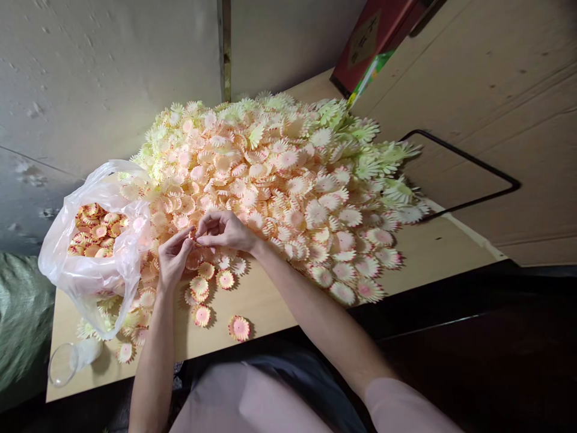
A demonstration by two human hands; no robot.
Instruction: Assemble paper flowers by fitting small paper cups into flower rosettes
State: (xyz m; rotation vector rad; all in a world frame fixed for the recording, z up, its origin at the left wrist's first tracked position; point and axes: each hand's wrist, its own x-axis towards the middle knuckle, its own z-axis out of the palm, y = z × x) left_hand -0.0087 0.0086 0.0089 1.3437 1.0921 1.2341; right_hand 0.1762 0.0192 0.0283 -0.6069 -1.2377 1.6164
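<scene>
My left hand [175,255] and my right hand [225,231] meet over the near side of a big heap of artificial flower petal pieces [270,174]. The fingertips of both hands pinch a small pinkish petal piece [192,236], mostly hidden by the fingers. Several loose petal pieces with pink centres and red-tipped edges lie just below my hands, one petal piece [239,328] close to the table's front edge. Left of my left hand stands an open clear plastic bag [97,270] holding small, curled yellow-and-red petal pieces [97,231].
A clear cup [65,365] lies tipped at the table's [180,349] front left corner. Behind the heap is a red box [374,39]. At the right lean a cardboard sheet [509,120] and a black metal frame [469,157]. A green sack [22,325] sits at the far left.
</scene>
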